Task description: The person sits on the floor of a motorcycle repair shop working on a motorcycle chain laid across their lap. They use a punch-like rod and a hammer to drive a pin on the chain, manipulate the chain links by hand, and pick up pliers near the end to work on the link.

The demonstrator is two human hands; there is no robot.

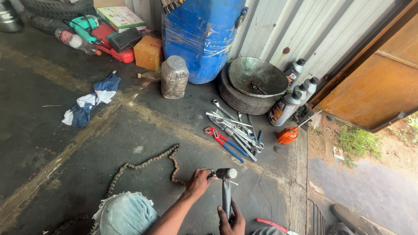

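Note:
My left hand (199,181) rests on the dark floor at one end of a rusty drive chain (144,164), fingers closed on that end right beside the hammer's head. The chain loops away to the left across the floor. My right hand (230,220) grips the lower handle of a steel hammer (226,191), whose head sits just above the chain end by my left fingers. What exactly lies under the hammer head is hidden by my fingers. My knee in pale torn jeans (125,214) is at the bottom left.
Several wrenches (235,126) and red-and-blue pliers (223,140) lie just beyond. Behind stand a blue drum (200,35), a plastic jar (174,77), a tyre holding a metal bowl (257,76), oil bottles (285,106), an orange oil can (287,135). A rag (89,102) lies left.

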